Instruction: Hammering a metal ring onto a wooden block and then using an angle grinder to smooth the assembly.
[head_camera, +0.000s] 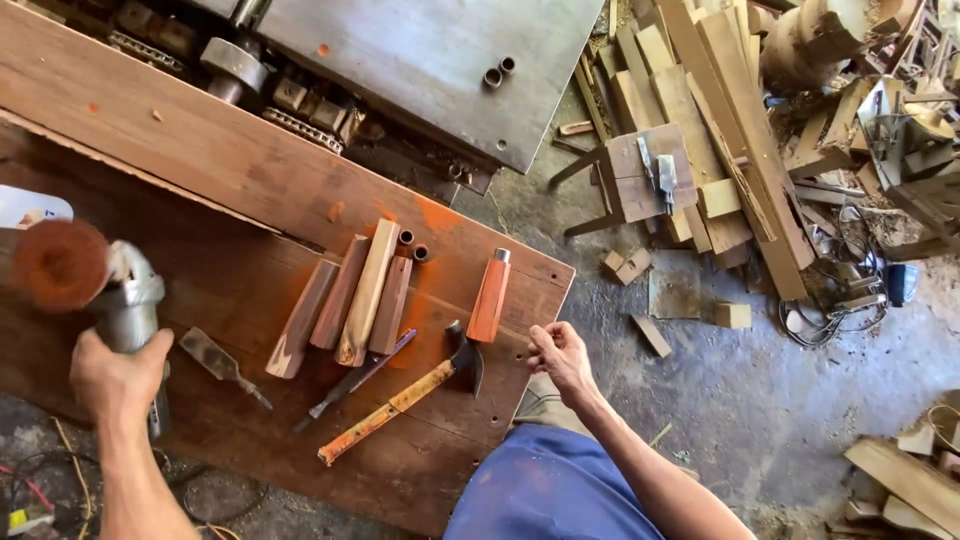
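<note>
While the left hand (118, 375) is clamped round the grinder (128, 312) with its blurred orange disc (58, 264) just above the grip, the right hand (560, 352) – loosely curled, holding nothing – rests beyond the hammer (400, 400), so any slip could skid that disc toward the chisel (222, 364) – nasty.

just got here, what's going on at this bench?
A person stands at a wooden workbench dusted with orange powder. The left hand grips an angle grinder whose sanding disc looks blurred. The right hand rests at the bench edge, holding nothing, close to a hammer and an orange handle. Four wooden blanks, a chisel and a blade lie between the hands.
</note>
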